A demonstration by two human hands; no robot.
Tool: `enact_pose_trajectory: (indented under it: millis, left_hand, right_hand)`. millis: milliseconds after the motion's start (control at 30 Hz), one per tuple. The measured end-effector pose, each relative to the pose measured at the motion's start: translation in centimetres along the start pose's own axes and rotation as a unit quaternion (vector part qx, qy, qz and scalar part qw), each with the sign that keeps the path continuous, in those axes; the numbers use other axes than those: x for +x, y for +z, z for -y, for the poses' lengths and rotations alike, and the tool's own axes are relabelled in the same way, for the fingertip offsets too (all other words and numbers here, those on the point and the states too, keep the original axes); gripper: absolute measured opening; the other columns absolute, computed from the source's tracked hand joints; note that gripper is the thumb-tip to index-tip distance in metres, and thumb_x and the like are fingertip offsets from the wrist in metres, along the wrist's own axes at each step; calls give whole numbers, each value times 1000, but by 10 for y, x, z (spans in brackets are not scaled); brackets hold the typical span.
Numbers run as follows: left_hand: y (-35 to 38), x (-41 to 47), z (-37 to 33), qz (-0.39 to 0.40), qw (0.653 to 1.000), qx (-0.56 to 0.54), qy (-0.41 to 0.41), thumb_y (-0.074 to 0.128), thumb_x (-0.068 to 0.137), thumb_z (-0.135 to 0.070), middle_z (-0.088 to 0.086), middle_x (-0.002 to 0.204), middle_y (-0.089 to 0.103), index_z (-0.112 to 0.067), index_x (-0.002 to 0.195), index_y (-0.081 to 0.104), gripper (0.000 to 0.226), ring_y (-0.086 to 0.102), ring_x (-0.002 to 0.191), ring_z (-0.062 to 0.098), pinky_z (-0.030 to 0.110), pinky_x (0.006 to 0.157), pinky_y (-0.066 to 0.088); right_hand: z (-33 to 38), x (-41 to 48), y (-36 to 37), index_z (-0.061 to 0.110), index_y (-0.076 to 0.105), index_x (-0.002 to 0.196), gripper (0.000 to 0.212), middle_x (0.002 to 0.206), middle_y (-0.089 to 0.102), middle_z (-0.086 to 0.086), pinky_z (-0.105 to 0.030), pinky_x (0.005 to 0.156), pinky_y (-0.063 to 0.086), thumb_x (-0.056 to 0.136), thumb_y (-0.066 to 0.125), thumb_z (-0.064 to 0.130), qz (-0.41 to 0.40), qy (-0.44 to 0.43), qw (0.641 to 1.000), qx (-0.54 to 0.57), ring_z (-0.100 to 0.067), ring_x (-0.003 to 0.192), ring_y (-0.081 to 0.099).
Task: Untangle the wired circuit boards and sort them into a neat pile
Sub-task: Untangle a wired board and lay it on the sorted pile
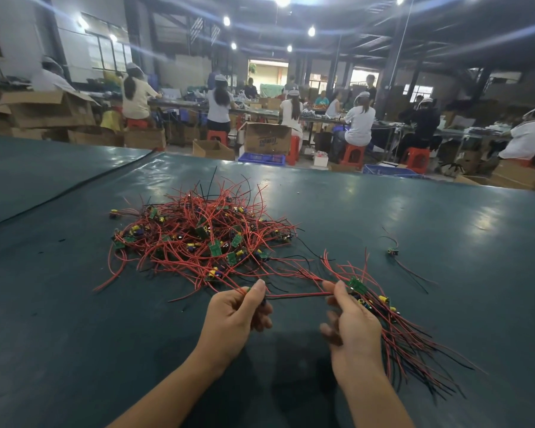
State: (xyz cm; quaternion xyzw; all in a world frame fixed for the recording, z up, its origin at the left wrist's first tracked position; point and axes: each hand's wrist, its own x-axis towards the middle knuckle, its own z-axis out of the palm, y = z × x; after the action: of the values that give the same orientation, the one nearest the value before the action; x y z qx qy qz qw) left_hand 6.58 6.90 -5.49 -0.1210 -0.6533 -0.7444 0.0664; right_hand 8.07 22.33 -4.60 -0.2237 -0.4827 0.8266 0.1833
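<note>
- Wired boards: small green circuit boards with yellow and dark-blue parts on them, each trailing thin red and black leads.
- Tangled heap [204, 239]: one, mid-table, just beyond both hands. Red wire dominates, with loose ends sticking up and out all round. Too knotted to count the boards; well over a dozen green faces show.
- Sorted bundle [414, 338]: one, at the right hand. The boards are bunched at the fingers and the leads fan down-right over the table, roughly parallel. One green board [357, 285] sits face-up by the thumb, and about three yellow parts show beside it. The rest is hidden, so no board count.
- Stray board [393, 251]: one, alone on the table right of the heap, well apart from it, leads running toward the near side.
- Left hand [238, 316]: thumb and forefinger pinch the end of a wire pair [297, 295], other fingers curled under. There is a speck of green at the pinch; I can't tell if it is a board.
- Right hand [352, 322]: clamped on the sorted bundle at its board end. Lower fingers are blurred.
- The wire pair, one red and one black, runs taut and near-level between the two hands.
- Table [74, 304]: dark green glossy sheet, with one black line [74, 186] crossing its far-left part.
- Background: seated workers in caps at long benches, red stools, cardboard boxes, two blue crates [261, 157].
</note>
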Motion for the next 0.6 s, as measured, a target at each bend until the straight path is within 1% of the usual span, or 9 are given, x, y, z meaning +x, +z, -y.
enact_pose_trajectory:
  millis: [100, 167, 200, 267, 333, 367, 467, 533, 600]
  left_hand:
    - [2, -2, 1, 12, 1000, 4, -3, 56, 80, -42, 12, 54, 65, 0, 61, 66, 47, 57, 46, 16, 20, 46, 45]
    - [3, -4, 2, 19, 1000, 8, -9, 54, 81, -45, 14, 57, 67, -3, 62, 67, 48, 56, 47, 17, 21, 47, 44]
    - [4, -4, 3, 18, 1000, 9, -13, 53, 82, -45, 13, 59, 68, -3, 64, 67, 48, 56, 47, 17, 21, 47, 44]
    - [3, -4, 4, 7, 1000, 6, -22, 52, 83, -45, 12, 62, 69, -4, 66, 67, 47, 56, 47, 16, 20, 47, 44]
    - [4, -5, 4, 0, 1000, 1, -27, 53, 82, -44, 11, 63, 69, -4, 67, 67, 46, 55, 47, 14, 19, 47, 44]
    - [4, -5, 4, 1, 1000, 0, -25, 54, 82, -43, 11, 62, 69, -3, 68, 68, 45, 55, 46, 13, 19, 46, 44]
    - [5, -6, 6, 12, 1000, 15, -14, 56, 82, -42, 14, 62, 69, -3, 66, 70, 44, 56, 47, 14, 20, 47, 44]
    - [4, -7, 7, 25, 999, 16, -15, 57, 82, -43, 21, 63, 67, -1, 68, 69, 46, 57, 52, 21, 25, 48, 44]
    - [3, -7, 7, 30, 999, 21, -15, 57, 83, -42, 18, 60, 66, -3, 65, 69, 44, 57, 52, 20, 22, 47, 44]
  right_hand:
    - [3, 2, -2, 9, 75, 79, 25, 68, 54, 2, -15, 30, 23, 94, 60, 22, -5, 9, 999, 48, -2, 35, 28]
    - [1, 0, -1, 10, 75, 80, 25, 71, 56, 3, -16, 31, 24, 94, 60, 25, -15, -4, 999, 43, -3, 37, 26]
    - [-1, -2, 0, 12, 76, 77, 27, 69, 56, 5, -17, 32, 25, 94, 61, 27, -20, -18, 999, 32, -3, 38, 26]
    - [-6, -6, 2, 17, 77, 71, 27, 57, 54, 11, -17, 34, 27, 90, 64, 32, -13, -37, 999, -3, -4, 39, 26]
    - [-12, -14, 6, 23, 76, 68, 23, 47, 49, 12, -18, 37, 31, 85, 69, 35, 24, -34, 997, -59, -4, 40, 32]
    - [-15, -19, 9, 25, 76, 67, 21, 47, 50, 11, -20, 40, 34, 84, 70, 36, 51, -33, 994, -90, -4, 41, 36]
    - [-27, -33, 20, 21, 77, 67, 21, 55, 64, 4, -24, 50, 46, 85, 70, 31, 126, -53, 981, -136, -7, 48, 53]
    - [-31, -39, 23, 18, 78, 69, 23, 60, 69, -4, -19, 47, 44, 86, 68, 29, 152, -69, 976, -140, -7, 49, 55]
    - [-32, -39, 22, 16, 77, 67, 25, 59, 67, -6, -16, 44, 41, 88, 67, 26, 148, -76, 975, -144, -5, 46, 51]
